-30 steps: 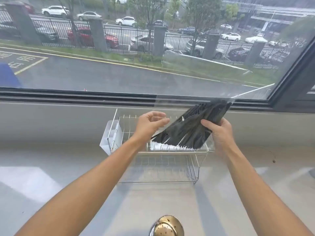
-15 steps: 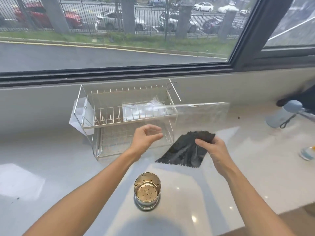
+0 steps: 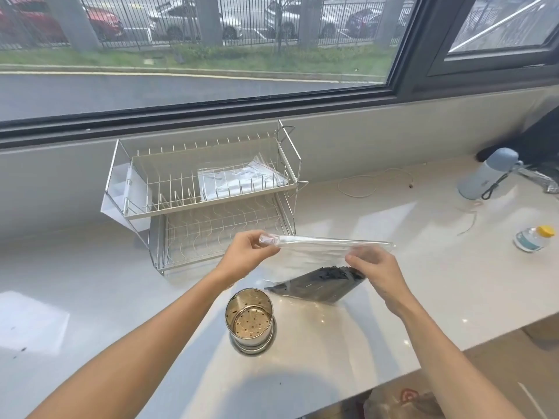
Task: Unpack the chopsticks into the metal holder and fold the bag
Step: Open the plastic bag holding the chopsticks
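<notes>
I have the clear plastic bag [image 3: 314, 255] held up just above the bench [image 3: 423, 267], beyond the metal holder [image 3: 250, 320]. My left hand [image 3: 246, 257] pinches the bag's top left corner. My right hand [image 3: 376, 272] grips the film further along, near the top edge. The black chopsticks [image 3: 320, 284] lie bunched in the bottom of the bag, sloping down to the left; none are in the holder yet.

Handling assessment: the film is thin, soft and probably slick, so it carries no load itself. The bundle is stiff and light but loose, and will likely slide as one mass towards whichever end drops. I would keep hold at the mouth edge, then take the sticks by their upper ends.

The holder is a polished steel cylinder with a perforated floor, upright and open. It looks light enough to tip if struck.

A wire dish rack [image 3: 205, 189] stands behind.
</notes>
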